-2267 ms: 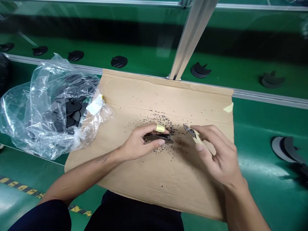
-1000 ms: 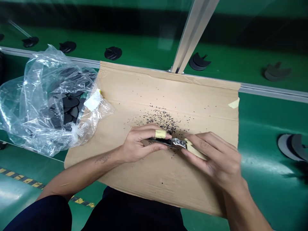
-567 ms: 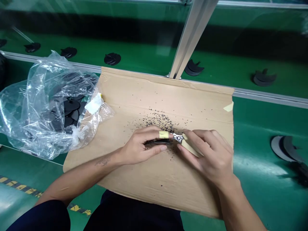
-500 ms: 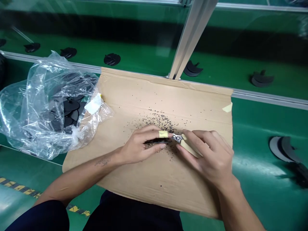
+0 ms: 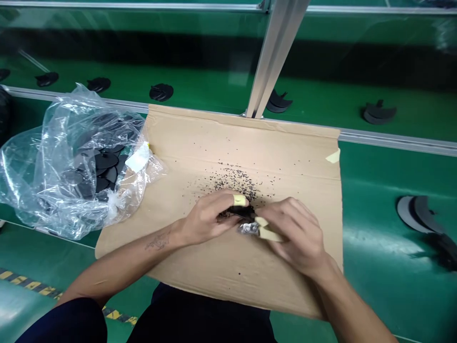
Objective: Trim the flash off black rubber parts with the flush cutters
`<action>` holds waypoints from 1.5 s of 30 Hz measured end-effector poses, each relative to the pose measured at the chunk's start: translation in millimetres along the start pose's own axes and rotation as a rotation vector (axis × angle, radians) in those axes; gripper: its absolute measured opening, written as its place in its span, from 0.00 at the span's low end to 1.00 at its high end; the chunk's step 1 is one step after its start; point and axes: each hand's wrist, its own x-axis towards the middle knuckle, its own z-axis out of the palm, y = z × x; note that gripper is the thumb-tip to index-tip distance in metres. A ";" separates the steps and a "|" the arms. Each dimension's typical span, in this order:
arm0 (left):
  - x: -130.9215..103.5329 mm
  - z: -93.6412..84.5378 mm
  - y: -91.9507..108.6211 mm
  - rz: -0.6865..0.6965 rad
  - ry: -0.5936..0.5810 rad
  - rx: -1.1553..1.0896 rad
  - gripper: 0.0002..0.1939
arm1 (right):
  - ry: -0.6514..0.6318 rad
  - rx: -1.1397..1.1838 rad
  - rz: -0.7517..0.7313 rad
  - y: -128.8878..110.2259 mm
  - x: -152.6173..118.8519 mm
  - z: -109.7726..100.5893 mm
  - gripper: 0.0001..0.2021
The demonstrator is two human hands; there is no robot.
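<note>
My left hand (image 5: 203, 219), yellow tape round its index finger, is closed on a thin black plastic piece (image 5: 243, 211), held edge-on between fingers and thumb. My right hand (image 5: 298, 236) grips a pair of nippers (image 5: 268, 233) with pale yellow handles. Their metal head is smeared by motion and sits just below the right end of the black piece. Whether the jaws touch it I cannot tell. Under and beyond both hands, many tiny black scraps (image 5: 233, 180) lie scattered on the cardboard sheet (image 5: 200, 271).
On the left stands a clear plastic bag (image 5: 60, 176) with several black discs (image 5: 106, 160) inside. Behind the cardboard runs a metal frame with an upright post (image 5: 276, 57). Black curved parts (image 5: 379, 113) lie beyond it, and others (image 5: 421, 213) on the green surface at right.
My right hand has moved left and slightly down with the nippers, whose head has dropped from beside the left fingertip to below the black piece. The left index finger has curled more.
</note>
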 end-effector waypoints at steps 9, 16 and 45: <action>0.2 -3.4 -2.6 -0.030 -0.032 -0.019 0.11 | 0.024 0.135 0.044 1.4 3.4 -15.2 0.18; -0.6 -5.4 -0.4 -0.118 0.046 -0.243 0.16 | 0.032 -0.258 0.002 18.6 5.1 -23.0 0.13; -2.3 -9.6 4.2 -0.031 -0.052 -0.173 0.22 | -0.086 -0.422 -0.100 11.6 0.1 -26.3 0.18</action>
